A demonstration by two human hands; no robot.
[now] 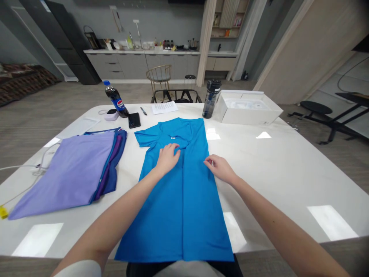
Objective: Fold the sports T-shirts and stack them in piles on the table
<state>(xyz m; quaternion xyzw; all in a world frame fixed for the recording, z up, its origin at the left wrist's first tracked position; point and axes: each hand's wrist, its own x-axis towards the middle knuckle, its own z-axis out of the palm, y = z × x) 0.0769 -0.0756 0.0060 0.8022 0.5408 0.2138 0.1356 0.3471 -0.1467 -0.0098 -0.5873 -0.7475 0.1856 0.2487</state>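
A bright blue T-shirt lies on the white table in front of me. Its right side is folded inward over the middle, while one short sleeve spreads out on the left. My left hand rests on the upper front, just under a small white logo, fingers bent and thumb apart. At the folded right edge, my right hand has its fingers curled into a pinch on the fabric. Left of the shirt is a stack of folded garments, light purple on top, with blue and dark purple layers beneath.
Along the table's far side stand a cola bottle, a black phone, a pen, a printed sheet, a dark water bottle and an open white box. Cables lie at the left edge.
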